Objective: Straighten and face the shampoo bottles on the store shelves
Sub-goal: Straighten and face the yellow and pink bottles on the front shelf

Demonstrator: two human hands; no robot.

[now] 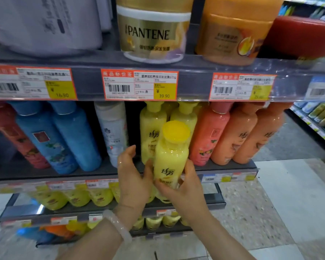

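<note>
A yellow shampoo bottle (172, 154) with a yellow cap stands out in front of the middle shelf (45, 175), label toward me. My right hand (182, 182) grips its lower body from the right and underneath. My left hand (133, 173) is at its left side, thumb touching the bottle and fingers raised and relaxed. Two more yellow bottles (152, 128) stand on the shelf right behind it.
Blue bottles (64, 139), a white bottle (114, 132) and pink and orange bottles (236, 134) line the same shelf. Pantene and orange jars (152, 29) sit on the shelf above. Lower shelves (73, 197) hold small yellow bottles. An aisle floor opens to the right.
</note>
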